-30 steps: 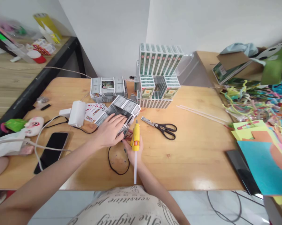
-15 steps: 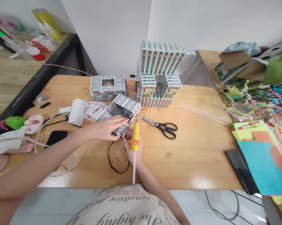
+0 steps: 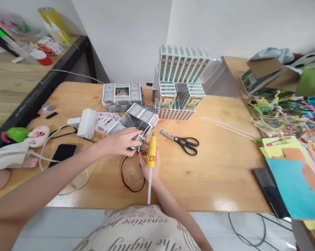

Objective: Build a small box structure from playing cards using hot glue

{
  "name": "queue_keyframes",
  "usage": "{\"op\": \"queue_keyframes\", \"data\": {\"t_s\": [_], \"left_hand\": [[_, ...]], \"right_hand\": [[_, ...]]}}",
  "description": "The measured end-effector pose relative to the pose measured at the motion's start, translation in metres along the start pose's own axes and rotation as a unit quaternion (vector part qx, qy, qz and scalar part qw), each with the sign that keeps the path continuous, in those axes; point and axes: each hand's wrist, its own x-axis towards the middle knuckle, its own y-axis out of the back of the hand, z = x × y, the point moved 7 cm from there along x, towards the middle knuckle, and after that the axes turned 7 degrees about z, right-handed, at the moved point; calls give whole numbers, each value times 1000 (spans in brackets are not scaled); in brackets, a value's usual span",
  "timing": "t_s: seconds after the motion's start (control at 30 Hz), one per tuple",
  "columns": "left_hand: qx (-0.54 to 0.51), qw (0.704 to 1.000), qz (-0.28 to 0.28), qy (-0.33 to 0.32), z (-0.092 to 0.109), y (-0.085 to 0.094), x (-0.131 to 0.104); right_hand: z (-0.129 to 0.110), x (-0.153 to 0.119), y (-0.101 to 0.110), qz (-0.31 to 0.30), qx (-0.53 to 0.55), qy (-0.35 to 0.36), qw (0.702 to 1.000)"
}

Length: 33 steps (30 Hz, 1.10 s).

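My left hand (image 3: 123, 142) grips the near side of an open box built from grey-patterned playing cards (image 3: 142, 114), its fingers bent over the wall. Close on the right, my right hand (image 3: 148, 166) is wrapped round a yellow glue gun (image 3: 151, 150), nozzle pointing away from me and a long white glue stick trailing from its back. The nozzle is beside the box's right corner; whether it touches cannot be told. Some of my right fingers are hidden behind the gun. Loose playing cards (image 3: 105, 121) lie face up left of the box. Behind it stands a second card-built box (image 3: 122, 97).
Stacked green-and-white card packs (image 3: 182, 64) rise at the back. Black-handled scissors (image 3: 185, 142) and thin white sticks (image 3: 225, 127) lie to the right. A phone (image 3: 63, 154), white adapter (image 3: 87, 123) and cables are on the left. Coloured paper (image 3: 290, 184) sits far right.
My left hand's fingers have shifted and bent more over the box's near wall. The glue gun stays in my right hand beside the box, and the view has shifted slightly.
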Motion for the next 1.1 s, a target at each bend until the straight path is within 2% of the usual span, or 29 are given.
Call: {"op": "queue_keyframes", "data": {"t_s": [0.3,0.57,0.8,0.93,1.03,1.1], "left_hand": [[21,999,26,-20,2,3,0],[52,999,-8,5,9,5,3],[16,998,43,31,5,5,-3],[14,995,81,49,5,6,-1],[40,990,102,85,10,8,-1],[66,980,129,136,14,9,-3]], "right_hand": [[5,1,-2,-6,10,-2,1000],[3,3,-4,-9,15,4,1000],[-1,3,-8,-14,32,3,999],[-3,4,-7,-38,49,10,998],[-3,4,-8,-62,67,8,996],[-3,5,-7,-65,82,6,995]]}}
